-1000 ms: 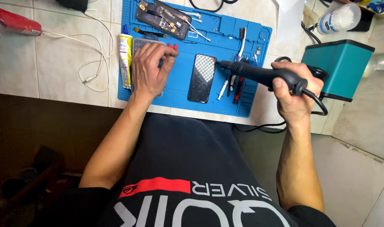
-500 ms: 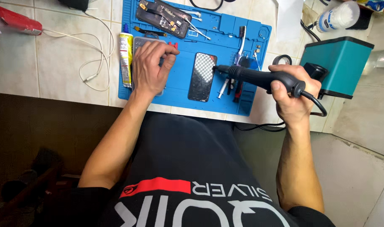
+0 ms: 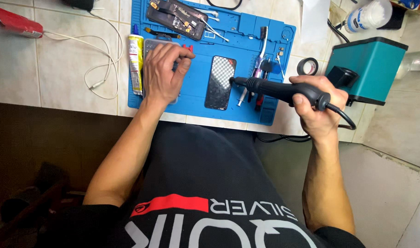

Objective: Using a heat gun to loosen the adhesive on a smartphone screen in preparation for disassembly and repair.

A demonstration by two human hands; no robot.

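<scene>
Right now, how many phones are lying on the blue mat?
2. One phone lies mid-mat, at the tip of the black tool in the right hand. An opened phone lies at the mat's top edge. Others may be hidden.

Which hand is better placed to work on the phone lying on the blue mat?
Probably the right hand: it grips the black heat tool, nozzle at the phone. The left hand rests apart.

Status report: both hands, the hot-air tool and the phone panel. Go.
Right hand gripping black hot-air handle, nozzle at phone panel edge. Left hand flat on clear parts box. Tools beside panel, none blocking.
</scene>
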